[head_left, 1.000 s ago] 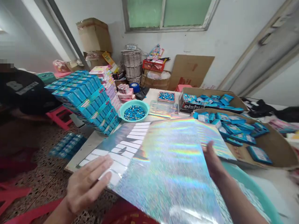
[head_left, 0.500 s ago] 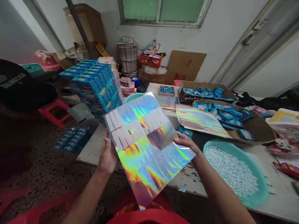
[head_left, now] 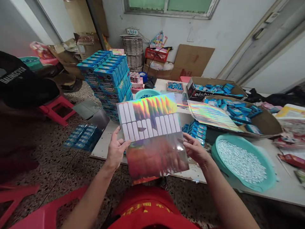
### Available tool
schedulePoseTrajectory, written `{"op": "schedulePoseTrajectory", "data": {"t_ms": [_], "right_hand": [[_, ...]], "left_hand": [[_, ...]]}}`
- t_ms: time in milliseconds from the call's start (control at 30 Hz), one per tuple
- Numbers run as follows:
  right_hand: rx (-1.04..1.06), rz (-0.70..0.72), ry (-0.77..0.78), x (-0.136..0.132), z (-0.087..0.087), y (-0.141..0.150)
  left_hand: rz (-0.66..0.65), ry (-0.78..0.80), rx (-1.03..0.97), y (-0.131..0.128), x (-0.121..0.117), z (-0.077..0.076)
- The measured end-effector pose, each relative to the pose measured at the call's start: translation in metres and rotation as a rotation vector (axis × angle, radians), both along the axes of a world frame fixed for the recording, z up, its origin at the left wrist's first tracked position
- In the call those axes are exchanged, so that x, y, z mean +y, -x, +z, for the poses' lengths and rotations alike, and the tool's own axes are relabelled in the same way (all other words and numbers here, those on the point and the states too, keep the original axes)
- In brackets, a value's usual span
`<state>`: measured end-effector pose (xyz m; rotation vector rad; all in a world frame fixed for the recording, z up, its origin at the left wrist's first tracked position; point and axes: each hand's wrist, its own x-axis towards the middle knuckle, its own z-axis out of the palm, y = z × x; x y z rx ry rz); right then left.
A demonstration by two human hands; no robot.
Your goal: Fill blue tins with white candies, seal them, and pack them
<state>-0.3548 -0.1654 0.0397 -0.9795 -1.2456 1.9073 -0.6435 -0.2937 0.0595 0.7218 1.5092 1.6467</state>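
I hold a shiny holographic sticker sheet [head_left: 152, 140] upright in front of me, above the near table edge. White empty slots run in rows across its upper half. My left hand [head_left: 116, 149] pinches its left edge, thumb on the front. My right hand [head_left: 195, 149] grips its right edge the same way. Behind the sheet a second holographic sheet [head_left: 212, 115] lies over a cardboard tray.
A tall stack of blue boxes [head_left: 108, 79] stands at the table's left. A teal basin of small white pieces [head_left: 240, 160] sits at the right. Cardboard trays of blue packs [head_left: 240, 111] fill the back right. A person in black [head_left: 21, 82] sits at far left; red stool [head_left: 57, 108] nearby.
The sheet went from lying flat over the table to being lifted and turned upright facing me. Both hands shifted to its side edges. The view pulled back from the table.
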Motion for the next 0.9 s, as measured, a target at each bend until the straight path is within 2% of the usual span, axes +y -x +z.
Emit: {"op": "schedulePoseTrajectory", "data": {"t_ms": [100, 300, 367, 433, 500, 600, 700, 900], "right_hand": [[-0.022, -0.158, -0.038, -0.012, 0.008, 0.013], [-0.021, -0.333, -0.084, -0.041, 0.009, 0.027], [-0.034, -0.385, -0.083, -0.047, 0.006, 0.027], [-0.062, -0.426, -0.076, -0.050, 0.005, 0.027], [-0.098, -0.439, -0.062, -0.054, 0.006, 0.026], [-0.185, -0.412, -0.082, -0.059, 0.010, 0.024], [-0.313, -0.370, -0.187, -0.062, 0.015, 0.022], [-0.498, -0.322, -0.463, -0.058, 0.017, 0.019]], "left_hand": [[-0.066, 0.027, -0.025, 0.005, -0.002, 0.003], [-0.016, 0.073, -0.221, 0.004, -0.007, 0.005], [-0.077, 0.133, -0.232, 0.004, -0.010, 0.004], [-0.194, 0.187, -0.190, 0.005, -0.014, 0.004], [-0.280, 0.230, -0.103, 0.005, -0.017, 0.003], [-0.228, 0.260, 0.038, 0.006, -0.018, 0.001], [-0.159, 0.231, 0.106, 0.006, -0.017, 0.000], [-0.129, 0.230, 0.203, 0.009, -0.017, -0.002]]}}
